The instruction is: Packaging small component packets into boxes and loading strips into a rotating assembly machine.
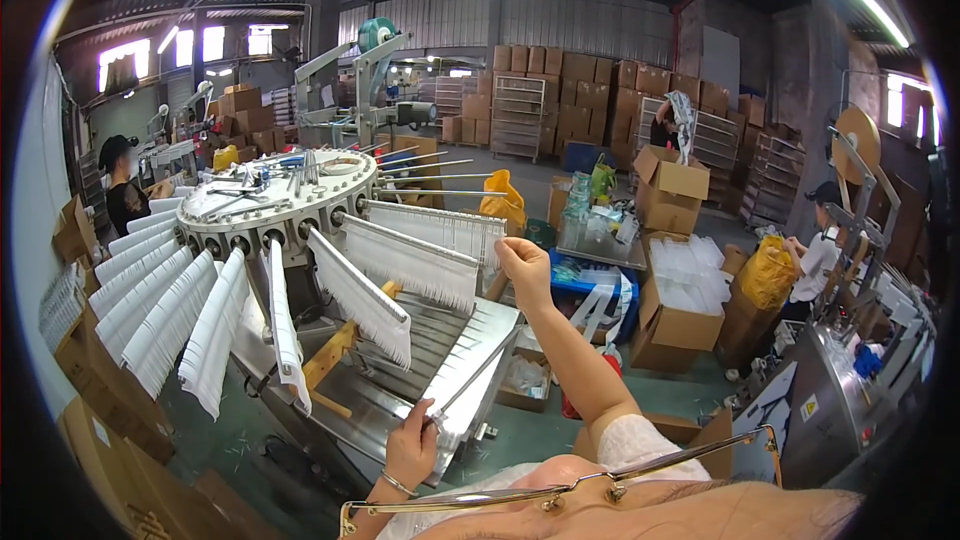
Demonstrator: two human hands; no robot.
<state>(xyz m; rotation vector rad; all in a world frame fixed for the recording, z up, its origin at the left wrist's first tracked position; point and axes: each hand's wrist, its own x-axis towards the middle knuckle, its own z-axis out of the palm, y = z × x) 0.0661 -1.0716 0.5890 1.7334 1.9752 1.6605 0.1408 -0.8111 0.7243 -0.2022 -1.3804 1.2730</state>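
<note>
A round machine table [275, 185] carries spokes around its rim, many hung with rows of thin white strips [410, 262]. My right hand [525, 270] reaches out with fingers pinched at the outer end of one far-right row [450, 222]; its fingertips touch the last strips. Lower and closer to me, my left hand [410, 445] has its fingers closed round the near end of a thin metal rod [478, 377]. That rod slants up and away over a steel tray [470, 340]. A bracelet circles my left wrist.
A yellow-brown bar [330, 360] stands under the spokes. Bare spokes [430, 178] jut from the far side. To the right are a blue bin [590, 285], a box of clear plastic pieces [690, 275] and a steel machine [845, 390]. Other people work at left, right and back.
</note>
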